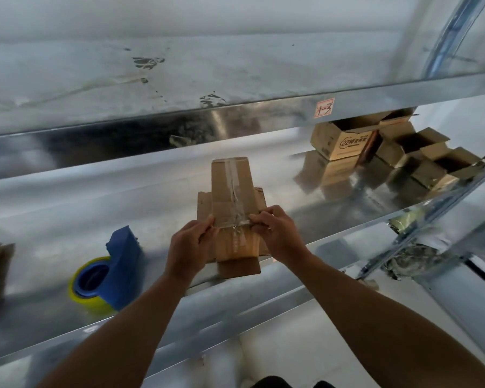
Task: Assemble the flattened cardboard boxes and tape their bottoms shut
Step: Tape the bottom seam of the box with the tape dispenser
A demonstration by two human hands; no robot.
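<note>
The left hand (192, 243) and right hand (276, 233) pinch the taped cardboard box (231, 189) between them on the shelf (53, 214). The tape dispenser (109, 273) lies left of the left hand.

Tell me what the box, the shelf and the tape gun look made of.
Box: brown corrugated cardboard, matte; fluting shows at an edge. Shelf: sheet metal, perhaps galvanized steel; glossy, it mirrors the far boxes. Tape gun: blue, probably plastic; smooth, dull sheen.
</note>
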